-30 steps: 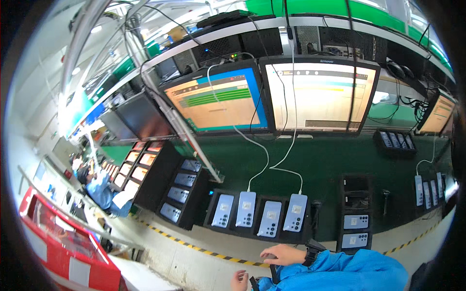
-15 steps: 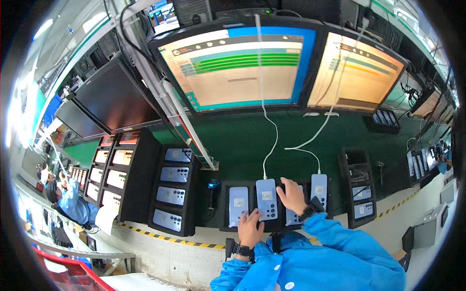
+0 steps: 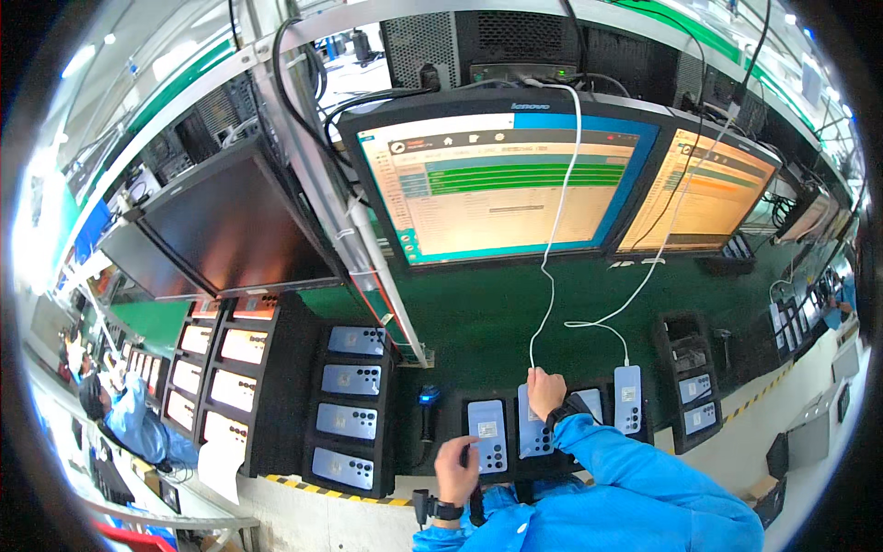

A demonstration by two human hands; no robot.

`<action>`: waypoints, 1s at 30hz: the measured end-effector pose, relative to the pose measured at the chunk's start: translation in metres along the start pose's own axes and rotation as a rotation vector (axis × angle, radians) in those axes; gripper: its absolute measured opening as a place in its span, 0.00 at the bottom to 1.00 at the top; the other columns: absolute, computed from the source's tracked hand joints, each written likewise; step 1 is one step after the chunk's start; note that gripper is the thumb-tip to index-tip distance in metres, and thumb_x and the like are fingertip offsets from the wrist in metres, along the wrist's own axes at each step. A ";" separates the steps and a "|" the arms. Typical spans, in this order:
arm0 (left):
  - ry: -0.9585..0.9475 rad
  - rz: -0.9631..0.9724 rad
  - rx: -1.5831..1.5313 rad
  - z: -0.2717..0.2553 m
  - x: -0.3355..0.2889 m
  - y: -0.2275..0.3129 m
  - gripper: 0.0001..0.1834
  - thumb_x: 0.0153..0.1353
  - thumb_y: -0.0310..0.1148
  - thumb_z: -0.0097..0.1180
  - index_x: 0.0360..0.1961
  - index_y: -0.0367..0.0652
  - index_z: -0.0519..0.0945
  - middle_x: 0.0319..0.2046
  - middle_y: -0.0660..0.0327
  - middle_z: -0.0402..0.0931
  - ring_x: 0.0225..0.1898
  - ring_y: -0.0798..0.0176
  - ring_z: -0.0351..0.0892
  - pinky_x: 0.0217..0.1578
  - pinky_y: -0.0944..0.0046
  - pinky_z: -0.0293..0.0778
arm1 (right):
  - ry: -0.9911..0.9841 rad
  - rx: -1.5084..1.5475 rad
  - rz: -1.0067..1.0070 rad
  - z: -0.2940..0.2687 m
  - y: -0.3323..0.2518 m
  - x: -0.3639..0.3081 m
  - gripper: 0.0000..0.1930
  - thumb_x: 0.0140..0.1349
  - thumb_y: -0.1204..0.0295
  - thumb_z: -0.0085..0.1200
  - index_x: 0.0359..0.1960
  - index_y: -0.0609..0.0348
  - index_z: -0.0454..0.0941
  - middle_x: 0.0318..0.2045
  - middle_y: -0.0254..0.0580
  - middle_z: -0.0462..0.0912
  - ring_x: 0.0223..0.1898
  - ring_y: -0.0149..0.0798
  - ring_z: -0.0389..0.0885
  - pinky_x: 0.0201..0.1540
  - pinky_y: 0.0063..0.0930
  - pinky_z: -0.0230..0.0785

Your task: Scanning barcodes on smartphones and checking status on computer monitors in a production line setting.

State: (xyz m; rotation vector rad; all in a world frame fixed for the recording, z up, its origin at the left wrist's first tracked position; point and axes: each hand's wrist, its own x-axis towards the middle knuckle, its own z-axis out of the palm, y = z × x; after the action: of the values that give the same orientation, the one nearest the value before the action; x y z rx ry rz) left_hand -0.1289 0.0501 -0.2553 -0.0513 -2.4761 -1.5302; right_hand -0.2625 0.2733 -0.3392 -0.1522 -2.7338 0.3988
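Pinched at the top end of a light-blue phone (image 3: 531,438), my right hand (image 3: 546,392) closes around the plug end of a white charging cable (image 3: 552,285). That phone lies back up in a black tray (image 3: 485,402), with the hand covering part of it. My left hand (image 3: 456,469) is curled beside the lower left of another blue phone (image 3: 487,436); a dark spot shows at its fingertips, too small to name. To the right, a third phone (image 3: 589,403) is partly behind my right wrist. A fourth phone (image 3: 627,400) has a second white cable (image 3: 644,287) plugged in.
Left of my hands stand a black handheld device (image 3: 428,414) and a black rack of blue phones (image 3: 386,405). Two lit monitors (image 3: 501,207) stand behind. Another phone tray (image 3: 676,363) is at the right. A person in blue (image 3: 143,423) sits far left.
My right hand has moved left onto the second phone's top end and closed at the cable plug. My left hand has drawn leftward off the phones, curling. The whole view has shifted.
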 end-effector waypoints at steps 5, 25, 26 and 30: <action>0.119 0.071 0.100 -0.009 0.045 -0.046 0.05 0.56 0.26 0.58 0.34 0.41 0.81 0.32 0.56 0.81 0.35 0.55 0.79 0.38 0.60 0.73 | -0.028 0.070 0.077 -0.008 -0.004 0.009 0.14 0.69 0.59 0.44 0.28 0.52 0.73 0.13 0.50 0.76 0.18 0.58 0.76 0.26 0.54 0.66; 0.082 -0.501 -0.494 -0.031 0.020 -0.015 0.13 0.64 0.28 0.52 0.49 0.36 0.74 0.19 0.67 0.69 0.18 0.73 0.66 0.21 0.71 0.63 | -0.507 0.650 0.382 -0.154 0.084 -0.041 0.19 0.72 0.60 0.41 0.51 0.66 0.71 0.45 0.52 0.82 0.44 0.43 0.82 0.45 0.33 0.72; 0.052 -0.552 -0.532 -0.031 0.011 0.019 0.17 0.64 0.27 0.50 0.54 0.36 0.73 0.19 0.66 0.70 0.18 0.72 0.67 0.23 0.71 0.65 | -0.475 0.661 0.278 -0.138 0.101 -0.060 0.21 0.70 0.59 0.45 0.55 0.64 0.67 0.42 0.51 0.82 0.45 0.47 0.82 0.45 0.35 0.72; -0.096 -0.723 -0.595 -0.002 -0.029 0.047 0.17 0.64 0.26 0.50 0.54 0.36 0.72 0.19 0.65 0.70 0.19 0.71 0.69 0.23 0.71 0.68 | -0.501 0.663 0.060 -0.120 0.095 -0.102 0.40 0.63 0.64 0.53 0.69 0.72 0.45 0.67 0.69 0.51 0.70 0.69 0.45 0.69 0.50 0.45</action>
State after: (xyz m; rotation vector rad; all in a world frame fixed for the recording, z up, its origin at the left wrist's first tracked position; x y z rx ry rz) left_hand -0.0933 0.0718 -0.2195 0.7565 -2.0994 -2.5510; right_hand -0.1178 0.3782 -0.2961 0.0552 -2.8803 1.4980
